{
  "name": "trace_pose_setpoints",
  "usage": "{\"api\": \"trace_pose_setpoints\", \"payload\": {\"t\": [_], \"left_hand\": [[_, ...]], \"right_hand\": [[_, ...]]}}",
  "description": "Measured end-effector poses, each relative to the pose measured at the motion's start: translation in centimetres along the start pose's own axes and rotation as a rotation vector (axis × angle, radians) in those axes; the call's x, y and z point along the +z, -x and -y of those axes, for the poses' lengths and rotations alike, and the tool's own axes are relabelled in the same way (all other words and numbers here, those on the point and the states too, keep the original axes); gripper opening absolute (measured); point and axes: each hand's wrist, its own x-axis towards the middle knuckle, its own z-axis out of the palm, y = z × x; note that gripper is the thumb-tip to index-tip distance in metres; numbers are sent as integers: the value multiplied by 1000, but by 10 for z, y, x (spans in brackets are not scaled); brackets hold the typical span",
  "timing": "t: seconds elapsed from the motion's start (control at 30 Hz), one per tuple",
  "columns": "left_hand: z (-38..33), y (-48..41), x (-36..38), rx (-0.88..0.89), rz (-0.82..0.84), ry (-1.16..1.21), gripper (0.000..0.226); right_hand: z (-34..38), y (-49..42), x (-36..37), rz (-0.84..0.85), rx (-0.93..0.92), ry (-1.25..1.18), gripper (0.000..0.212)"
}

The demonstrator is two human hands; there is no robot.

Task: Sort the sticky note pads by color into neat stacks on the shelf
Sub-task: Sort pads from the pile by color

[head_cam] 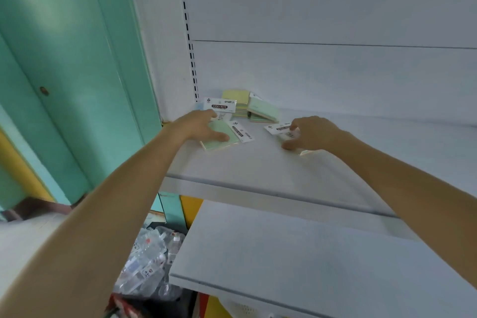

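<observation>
On the white shelf (271, 168) lies a green sticky note pad (219, 141) with a white label end. My left hand (201, 125) rests flat on it, fingers spread. To the right, my right hand (312, 134) curls over a pale pad (284, 129) whose "STICKY NOTE" label sticks out to the left; its color is mostly hidden. Behind them, in the back left corner, sits a loose pile: a labelled pad (219, 107), a yellow stack (236, 100) and a tilted green pad (264, 111).
A lower white shelf (296, 261) juts out in front. A slotted upright (189, 41) runs up the back panel. A teal door (72, 85) stands at left. Clear plastic packets (152, 261) are heaped on the floor below.
</observation>
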Motion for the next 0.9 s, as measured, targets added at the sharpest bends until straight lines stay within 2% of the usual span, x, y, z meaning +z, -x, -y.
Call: {"api": "trace_pose_setpoints", "payload": {"t": [0.1, 0.17, 0.27, 0.33, 0.4, 0.47, 0.6, 0.7, 0.9], "left_hand": [[-7, 3, -7, 40, 0, 58, 75], [-11, 4, -12, 99, -5, 113, 62], [-18, 6, -15, 160, -90, 272, 44], [-24, 5, -13, 139, -205, 395, 39], [-31, 1, -7, 105, -288, 548, 40], [-41, 0, 1, 97, -329, 676, 43], [-75, 1, 18, 96, -377, 764, 44], [-109, 2, 30, 126, -350, 805, 43], [-197, 10, 58, 240, -276, 810, 41]], "right_hand": [[-1, 0, -7, -72, -63, -19, 34], [-4, 2, -15, -216, -59, -167, 30], [-14, 9, -26, -394, 69, -640, 26], [-21, 14, -28, -376, 162, -959, 25], [-28, 19, -26, -319, 245, -1074, 20], [-37, 25, -21, -317, 304, -1111, 22], [-68, 48, -9, -391, 311, -1087, 37], [-99, 70, -6, -461, 306, -1053, 38], [-185, 121, -6, -563, 414, -981, 40]]}}
